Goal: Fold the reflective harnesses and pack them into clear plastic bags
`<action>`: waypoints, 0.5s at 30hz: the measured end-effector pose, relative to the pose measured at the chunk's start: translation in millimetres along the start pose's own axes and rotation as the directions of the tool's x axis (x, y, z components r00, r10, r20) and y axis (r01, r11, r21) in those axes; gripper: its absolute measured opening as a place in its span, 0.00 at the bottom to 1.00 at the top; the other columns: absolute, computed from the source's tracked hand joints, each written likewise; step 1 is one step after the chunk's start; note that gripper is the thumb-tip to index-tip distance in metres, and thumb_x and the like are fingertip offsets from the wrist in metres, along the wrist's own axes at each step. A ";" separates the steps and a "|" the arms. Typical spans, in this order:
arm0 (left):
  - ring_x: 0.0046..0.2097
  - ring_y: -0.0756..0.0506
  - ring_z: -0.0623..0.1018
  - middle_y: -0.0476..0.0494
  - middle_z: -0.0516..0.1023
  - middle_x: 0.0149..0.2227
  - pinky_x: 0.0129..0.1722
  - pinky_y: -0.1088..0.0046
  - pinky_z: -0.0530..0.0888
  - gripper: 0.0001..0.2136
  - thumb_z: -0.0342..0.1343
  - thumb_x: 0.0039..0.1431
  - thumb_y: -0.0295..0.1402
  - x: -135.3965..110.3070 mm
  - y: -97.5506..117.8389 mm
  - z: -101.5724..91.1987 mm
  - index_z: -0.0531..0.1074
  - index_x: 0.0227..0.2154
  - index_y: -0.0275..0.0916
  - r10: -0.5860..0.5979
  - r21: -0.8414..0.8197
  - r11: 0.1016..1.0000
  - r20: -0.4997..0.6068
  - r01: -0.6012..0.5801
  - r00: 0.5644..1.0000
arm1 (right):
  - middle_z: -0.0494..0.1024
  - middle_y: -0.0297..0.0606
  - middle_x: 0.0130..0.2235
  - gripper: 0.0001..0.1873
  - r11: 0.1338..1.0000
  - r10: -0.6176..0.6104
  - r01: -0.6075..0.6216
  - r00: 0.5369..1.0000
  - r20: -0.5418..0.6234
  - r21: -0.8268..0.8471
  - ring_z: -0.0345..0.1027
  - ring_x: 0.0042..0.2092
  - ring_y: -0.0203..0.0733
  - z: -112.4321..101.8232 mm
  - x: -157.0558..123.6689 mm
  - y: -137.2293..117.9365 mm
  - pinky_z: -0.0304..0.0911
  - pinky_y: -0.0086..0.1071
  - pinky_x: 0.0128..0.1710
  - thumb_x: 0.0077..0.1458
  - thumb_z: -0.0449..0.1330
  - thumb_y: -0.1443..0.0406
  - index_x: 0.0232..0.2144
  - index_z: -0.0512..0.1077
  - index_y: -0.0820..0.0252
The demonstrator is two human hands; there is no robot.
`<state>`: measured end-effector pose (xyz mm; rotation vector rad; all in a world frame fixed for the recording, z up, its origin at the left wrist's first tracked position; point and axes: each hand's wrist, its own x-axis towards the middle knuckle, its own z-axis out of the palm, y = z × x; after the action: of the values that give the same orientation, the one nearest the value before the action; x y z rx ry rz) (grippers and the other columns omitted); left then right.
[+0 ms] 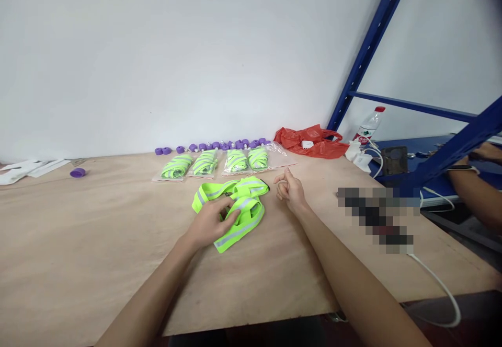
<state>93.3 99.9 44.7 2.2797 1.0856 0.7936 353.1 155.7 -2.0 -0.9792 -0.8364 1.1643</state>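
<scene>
Forearms (349, 274) reached over counter (78, 242); left hand (210, 222) lay on lime reflective strap (252, 208) bunched there, grip unclear; right hand (292, 193) half-curled, empty, beside it; strap looked light, floppy, best pinched at folds

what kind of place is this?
Probably a small workshop: a loose neon strap and bagged ones lie on a wooden worktable, a blue metal frame stands at the right, and another person's arm shows beyond it.

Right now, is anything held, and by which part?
The left hand touches the neon strap at its middle folds; any grip is unclear. The right hand holds nothing.
</scene>
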 end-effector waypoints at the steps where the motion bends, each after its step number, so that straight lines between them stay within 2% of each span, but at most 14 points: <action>1: 0.26 0.49 0.65 0.52 0.66 0.24 0.28 0.72 0.59 0.13 0.54 0.63 0.38 0.0 1.9 -0.9 0.64 0.24 0.40 -0.009 -0.030 1.000 -0.051 0.007 0.999 | 0.51 0.22 0.07 0.30 1.000 -0.002 0.002 1.000 0.021 0.003 0.38 0.12 0.27 1.9 -1.0 -0.5 0.46 0.24 0.12 0.54 0.60 0.40 0.19 0.71 0.60; 3: 0.25 0.50 0.63 0.53 0.63 0.22 0.26 0.73 0.57 0.14 0.56 0.62 0.39 0.9 5.8 -3.2 0.63 0.23 0.40 -0.050 -0.121 0.992 -0.133 0.034 0.990 | 0.51 0.22 0.08 0.30 1.000 -0.006 0.006 0.998 0.057 0.007 0.38 0.12 0.26 5.3 -3.1 -1.2 0.45 0.24 0.12 0.52 0.62 0.40 0.19 0.71 0.60; 6: 0.22 0.52 0.58 0.55 0.59 0.22 0.22 0.74 0.54 0.15 0.58 0.60 0.42 7.4 13.0 -9.3 0.63 0.23 0.41 -0.133 -0.284 0.956 -0.184 0.077 0.974 | 0.50 0.22 0.08 0.30 1.000 -0.025 0.025 0.995 0.098 0.000 0.37 0.12 0.26 9.2 -6.6 -0.9 0.44 0.25 0.11 0.49 0.63 0.40 0.18 0.72 0.60; 9: 0.23 0.52 0.58 0.54 0.61 0.24 0.21 0.76 0.56 0.14 0.59 0.59 0.43 22.0 24.6 -19.7 0.65 0.25 0.40 -0.140 -0.342 0.938 -0.214 0.061 0.967 | 0.51 0.22 0.07 0.31 0.997 -0.069 0.074 0.987 0.147 -0.023 0.39 0.11 0.27 16.0 -11.6 -4.9 0.47 0.26 0.12 0.47 0.64 0.38 0.17 0.72 0.61; 12: 0.25 0.51 0.62 0.53 0.64 0.25 0.22 0.77 0.60 0.14 0.59 0.59 0.41 41.1 42.7 -33.4 0.64 0.26 0.40 -0.108 -0.350 0.937 -0.261 0.010 0.959 | 0.58 0.26 0.09 0.32 0.988 -0.126 0.142 0.962 0.240 -0.052 0.50 0.13 0.29 32.7 -20.1 -23.9 0.57 0.27 0.15 0.46 0.65 0.38 0.17 0.74 0.62; 15: 0.24 0.52 0.64 0.53 0.66 0.25 0.21 0.77 0.60 0.14 0.59 0.59 0.41 58.7 63.9 -46.2 0.62 0.25 0.40 -0.082 -0.347 0.937 -0.355 -0.049 0.931 | 0.74 0.35 0.20 0.27 0.972 -0.160 0.215 0.902 0.401 -0.097 0.66 0.21 0.35 58.5 -31.5 -60.8 0.66 0.28 0.22 0.47 0.67 0.42 0.24 0.78 0.62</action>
<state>125.4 119.4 135.5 1.8620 1.0151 1.3293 314.0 129.0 74.6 -0.7636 -1.3202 1.1613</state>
